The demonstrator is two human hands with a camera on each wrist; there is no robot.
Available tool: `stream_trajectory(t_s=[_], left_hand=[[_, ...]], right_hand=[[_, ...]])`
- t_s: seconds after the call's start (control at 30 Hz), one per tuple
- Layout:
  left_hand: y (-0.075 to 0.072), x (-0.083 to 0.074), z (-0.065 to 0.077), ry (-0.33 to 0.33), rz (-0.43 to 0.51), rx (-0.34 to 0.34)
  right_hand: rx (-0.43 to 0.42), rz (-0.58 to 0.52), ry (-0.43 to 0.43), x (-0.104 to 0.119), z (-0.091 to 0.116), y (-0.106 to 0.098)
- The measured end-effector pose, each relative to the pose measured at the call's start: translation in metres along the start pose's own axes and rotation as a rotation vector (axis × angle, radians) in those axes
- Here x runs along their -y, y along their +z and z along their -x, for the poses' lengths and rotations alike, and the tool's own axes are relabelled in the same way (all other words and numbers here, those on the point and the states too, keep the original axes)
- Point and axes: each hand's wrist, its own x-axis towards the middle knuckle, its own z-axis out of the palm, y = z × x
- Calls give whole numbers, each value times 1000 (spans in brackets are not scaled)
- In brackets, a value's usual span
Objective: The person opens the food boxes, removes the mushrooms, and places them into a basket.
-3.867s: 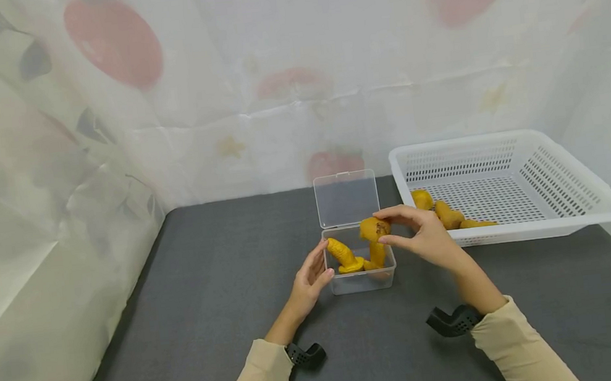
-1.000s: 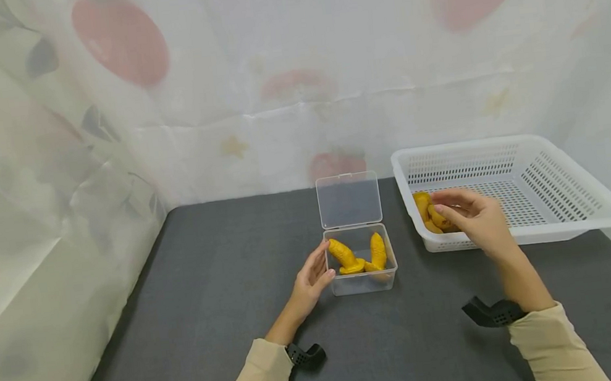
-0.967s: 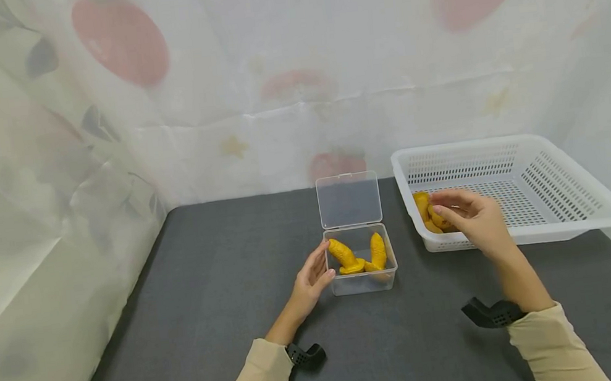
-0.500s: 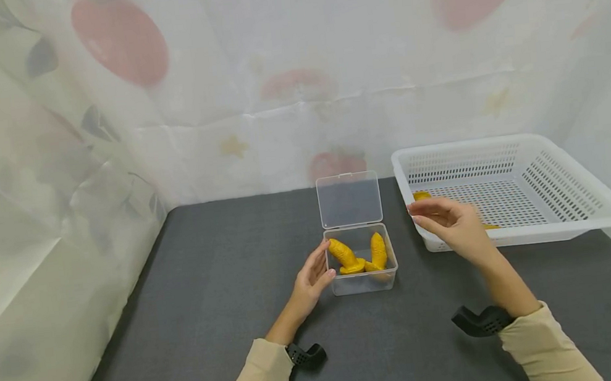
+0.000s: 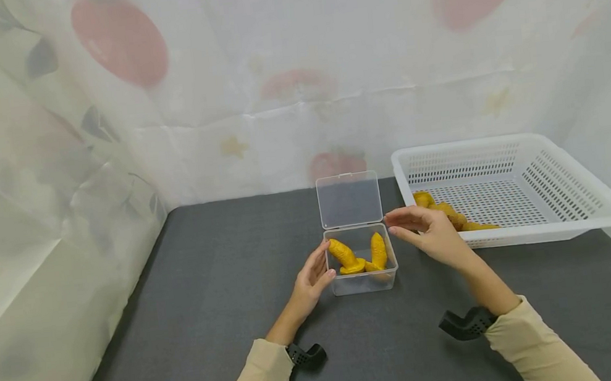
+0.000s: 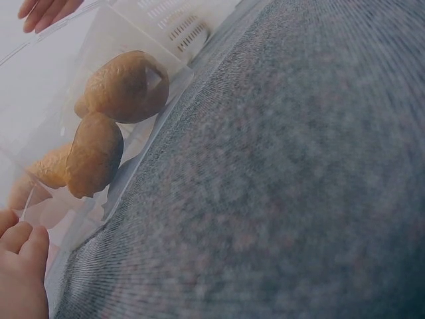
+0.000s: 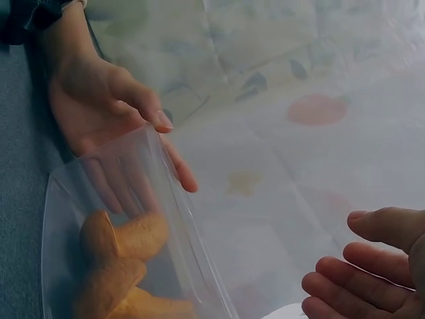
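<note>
My left hand [image 5: 306, 280] lies against the left side of a small clear plastic box [image 5: 362, 282], thumb touching the near corner, fingers extended along the wall. Two yellow mushroom-shaped pieces lie inside: one [image 5: 341, 252] leans at the left, the other [image 5: 378, 251] is at the right. Through the clear wall, the left wrist view shows their rounded caps [image 6: 96, 156]. Just beyond the box's right rim hovers my right hand [image 5: 427, 235], holding nothing. The right wrist view shows its thumb and fingers apart. The box's hinged lid [image 5: 349, 199] is raised at the back.
To the right stands a white perforated basket [image 5: 544, 230], with several more yellow mushroom-shaped pieces [image 5: 447, 210] along its near left side. Dark grey cloth [image 5: 225, 273] covers the table. A patterned curtain [image 5: 246, 54] hangs behind it.
Earlier, my right hand held a mushroom-shaped piece over the box. It was then at the pieces in the basket, and has since moved left, unladen, to the box. The left hand has stayed put.
</note>
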Motion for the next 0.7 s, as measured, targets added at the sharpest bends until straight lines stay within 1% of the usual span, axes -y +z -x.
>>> stream_trajectory(t_s=[0.13,0.23,0.4,0.53,0.7], left_hand=[[0,0,0,-5,-3,-1],[0,1,0,-11,-3,1],[0,2,0,-2,0,-3],[0,2,0,-4,0,-6],[0,2,-1,-12,-1,-6]], right_hand=[[31,10,16,-1,-4,7],[65,15,48,-1,-7,13],[118,14,99,0,-10,21],[150,22,95,-1,-13,27],[192,41,111,-6,-16,34]])
